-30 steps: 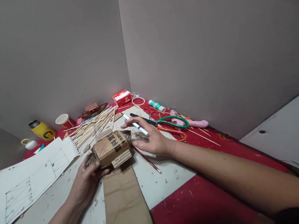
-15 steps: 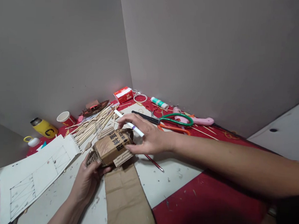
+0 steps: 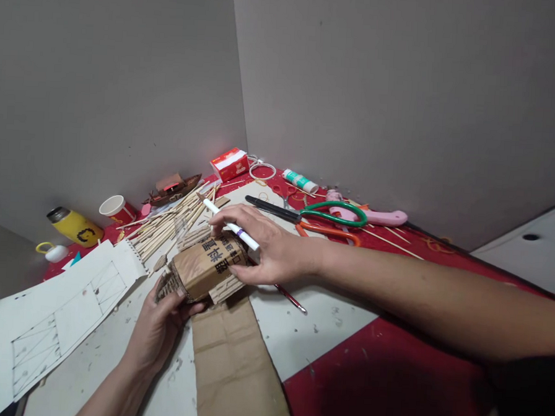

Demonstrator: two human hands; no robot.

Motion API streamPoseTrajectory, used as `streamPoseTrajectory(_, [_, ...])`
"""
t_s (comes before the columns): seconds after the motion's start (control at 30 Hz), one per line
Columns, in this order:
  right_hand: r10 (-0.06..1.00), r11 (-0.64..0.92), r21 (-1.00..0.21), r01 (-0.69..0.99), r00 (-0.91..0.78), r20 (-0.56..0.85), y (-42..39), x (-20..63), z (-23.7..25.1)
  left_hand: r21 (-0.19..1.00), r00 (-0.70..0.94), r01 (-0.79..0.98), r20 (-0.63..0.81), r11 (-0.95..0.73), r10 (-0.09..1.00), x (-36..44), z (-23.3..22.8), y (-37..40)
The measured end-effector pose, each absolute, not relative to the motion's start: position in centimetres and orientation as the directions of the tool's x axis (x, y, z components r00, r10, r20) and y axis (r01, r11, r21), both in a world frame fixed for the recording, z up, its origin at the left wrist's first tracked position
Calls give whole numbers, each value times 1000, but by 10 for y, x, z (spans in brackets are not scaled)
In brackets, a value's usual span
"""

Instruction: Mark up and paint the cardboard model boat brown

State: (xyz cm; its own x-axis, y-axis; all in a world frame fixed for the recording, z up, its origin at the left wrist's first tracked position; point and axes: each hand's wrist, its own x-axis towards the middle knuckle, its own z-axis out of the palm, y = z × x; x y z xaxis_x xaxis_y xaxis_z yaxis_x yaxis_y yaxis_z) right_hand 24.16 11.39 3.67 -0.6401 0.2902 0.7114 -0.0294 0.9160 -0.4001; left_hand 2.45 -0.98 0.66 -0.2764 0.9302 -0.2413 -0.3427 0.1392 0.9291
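Observation:
A small cardboard model with dark printed characters and corrugated side flaps is held above the table. My left hand grips its near left end, thumb on top and fingers underneath. Over its right side lies my right hand, with a white pen tucked in the fingers and the thumb against the cardboard. Below the model a strip of brown cardboard runs toward me. A red pen rests on the white sheet, just under my right hand.
Wooden sticks are heaped behind the model. A pencil drawing lies at left, near a yellow bottle and a paper cup. Large scissors, a glue stick, a red box and a model boat line the back.
The view has shifted slightly. Both hands keep nearly the same hold on the cardboard model, and the white pen stays in my right hand, its tip slightly lower.

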Motion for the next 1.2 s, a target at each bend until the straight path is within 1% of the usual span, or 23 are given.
streamPoseTrajectory(0.3, [279,915,-402,-46,-648,709,116,242,35,926,-266,-346,-247,147,932,23,6,-10])
streamPoseTrajectory(0.53, [294,912,-409,-25,-657,695,117,242,35,925,-269,-351,-248,145,931,24,6,-10])
streamPoseTrajectory(0.87, [270,929,-370,-18,-652,709,118,241,34,928,-295,-346,-246,136,923,24,6,-10])
streamPoseTrajectory(0.97, [238,945,-328,-15,-656,716,120,241,34,931,-297,-337,-244,138,923,24,6,-10])
streamPoseTrajectory(1.07, [169,965,-259,-46,-645,745,120,243,35,932,-286,-337,-240,138,928,22,5,-9])
streamPoseTrajectory(1.13, [114,972,-213,-99,-595,795,118,245,36,923,-282,-358,-251,141,926,20,4,-9])
streamPoseTrajectory(1.2, [97,970,-194,-148,-496,863,113,248,38,914,-280,-378,-266,149,923,19,3,-10])
